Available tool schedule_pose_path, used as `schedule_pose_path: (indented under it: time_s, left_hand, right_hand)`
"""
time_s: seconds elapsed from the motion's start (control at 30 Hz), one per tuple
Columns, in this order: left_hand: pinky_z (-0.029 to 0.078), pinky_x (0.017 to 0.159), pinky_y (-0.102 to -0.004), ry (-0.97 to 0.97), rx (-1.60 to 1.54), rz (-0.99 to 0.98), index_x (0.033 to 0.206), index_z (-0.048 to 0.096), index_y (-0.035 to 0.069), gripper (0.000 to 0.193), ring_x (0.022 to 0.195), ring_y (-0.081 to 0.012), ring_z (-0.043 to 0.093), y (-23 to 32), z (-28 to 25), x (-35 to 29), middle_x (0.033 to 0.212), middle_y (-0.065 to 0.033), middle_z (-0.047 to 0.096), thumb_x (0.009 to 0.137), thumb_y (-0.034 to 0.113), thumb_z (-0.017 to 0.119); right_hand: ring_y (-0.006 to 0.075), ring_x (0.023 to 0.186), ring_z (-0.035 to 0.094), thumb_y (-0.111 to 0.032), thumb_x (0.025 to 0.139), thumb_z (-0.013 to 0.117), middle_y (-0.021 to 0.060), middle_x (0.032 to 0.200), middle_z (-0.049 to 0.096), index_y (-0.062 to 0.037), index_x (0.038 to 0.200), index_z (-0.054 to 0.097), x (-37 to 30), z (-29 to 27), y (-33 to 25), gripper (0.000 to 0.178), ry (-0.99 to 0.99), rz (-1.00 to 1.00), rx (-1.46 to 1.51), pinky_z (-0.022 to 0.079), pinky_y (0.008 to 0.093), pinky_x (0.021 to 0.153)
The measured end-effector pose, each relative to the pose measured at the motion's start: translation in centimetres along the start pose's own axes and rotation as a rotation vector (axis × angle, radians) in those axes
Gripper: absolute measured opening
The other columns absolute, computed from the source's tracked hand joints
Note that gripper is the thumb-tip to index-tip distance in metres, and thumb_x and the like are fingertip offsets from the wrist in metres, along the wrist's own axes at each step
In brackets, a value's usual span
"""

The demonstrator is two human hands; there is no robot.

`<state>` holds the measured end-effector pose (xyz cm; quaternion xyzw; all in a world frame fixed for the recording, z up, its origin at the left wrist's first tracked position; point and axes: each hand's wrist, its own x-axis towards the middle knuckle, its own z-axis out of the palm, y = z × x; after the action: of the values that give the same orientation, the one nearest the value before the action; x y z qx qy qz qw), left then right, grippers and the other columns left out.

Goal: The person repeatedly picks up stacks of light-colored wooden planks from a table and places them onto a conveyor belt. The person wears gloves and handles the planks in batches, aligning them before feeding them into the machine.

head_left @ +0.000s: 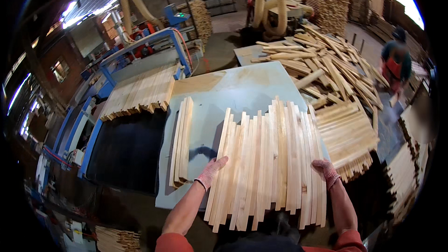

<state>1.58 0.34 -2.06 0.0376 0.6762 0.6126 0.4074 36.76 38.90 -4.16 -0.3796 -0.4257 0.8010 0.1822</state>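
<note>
The left hand (212, 171), in a pale pinkish glove, grips the left edge of a wide row of wooden strips (266, 158), while the right hand (328, 171), gloved alike, grips its right edge, so the row is clasped between the two; fingers under the wood are hidden. The strips lie side by side, their ends uneven, over the near part of a pale blue-grey table (210, 84), the near ends jutting past its edge. Left of the row, apart from it, a few more strips (182, 142) lie together on the table. Farther left, a blue-framed machine (179, 49) stands behind a layer of boards (140, 88). To the right sit a neat stack of strips (347, 133) and, beyond, a jumbled heap of wood (331, 65). A co-worker (396, 60) stands at far right.
</note>
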Motion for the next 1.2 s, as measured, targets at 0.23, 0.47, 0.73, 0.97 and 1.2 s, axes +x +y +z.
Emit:
schedule_pose_path:
  time_s: [0.23, 0.47, 0.73, 0.97, 1.2]
  left_hand:
    - [0.042, 0.116, -0.046, 0.111, 0.762, 0.086, 0.148, 0.049, -0.004, 0.093, 0.141, -0.0382, 0.052, 8.9, 0.2, 2.5, 0.149, -0.027, 0.055, 0.088, 0.063, 0.074]
    - [0.036, 0.12, -0.0515, 0.749, 1.189, 0.619, 0.154, 0.045, 0.0, 0.097, 0.148, -0.043, 0.041, 9.1, -3.8, 2.6, 0.157, -0.0277, 0.046, 0.088, 0.067, 0.067]
    - [0.038, 0.119, -0.0494, 0.696, 0.807, 0.002, 0.153, 0.045, -0.006, 0.092, 0.145, -0.0457, 0.047, 4.3, -16.6, 0.5, 0.152, -0.0347, 0.05, 0.098, 0.068, 0.048]
    - [0.044, 0.113, -0.0484, 0.704, 0.898, 0.119, 0.146, 0.053, -0.004, 0.079, 0.135, -0.0472, 0.055, 3.6, -17.6, 1.3, 0.142, -0.0346, 0.058, 0.103, 0.062, 0.049]
    - [0.042, 0.117, -0.0467, 0.775, 0.946, 0.025, 0.151, 0.048, -0.006, 0.082, 0.139, -0.0453, 0.053, 5.2, -18.1, -0.6, 0.149, -0.0329, 0.055, 0.103, 0.06, 0.052]
  right_hand:
    - [0.0238, 0.093, 0.071, -0.004, 0.092, 0.071, 0.0123, 0.1, 0.072, 0.0031, 0.109, 0.068, 5.3, 4.6, -3.7, 0.019, -0.068, -0.027, -0.103, 0.061, 0.0412, 0.092]
    - [0.0252, 0.095, 0.072, -0.004, 0.093, 0.072, 0.0126, 0.1, 0.072, 0.0069, 0.103, 0.066, 11.6, 3.7, -3.8, 0.016, -0.156, -0.076, 0.082, 0.061, 0.0397, 0.097]
    - [0.0183, 0.09, 0.07, -0.013, 0.093, 0.076, 0.0078, 0.101, 0.07, -0.0005, 0.108, 0.066, 10.6, 16.9, -2.3, 0.022, -0.177, -0.021, -0.151, 0.058, 0.0327, 0.085]
    - [0.015, 0.081, 0.063, -0.027, 0.091, 0.079, 0.0067, 0.094, 0.065, -0.0004, 0.102, 0.06, 11.4, 21.1, -0.1, 0.035, -0.181, -0.078, -0.312, 0.053, 0.0302, 0.072]
    - [0.0369, 0.101, 0.073, -0.069, 0.098, 0.053, 0.0269, 0.109, 0.074, 0.008, 0.118, 0.069, 7.7, 27.3, -6.0, 0.081, -0.074, -0.12, -1.519, 0.055, 0.0454, 0.09]
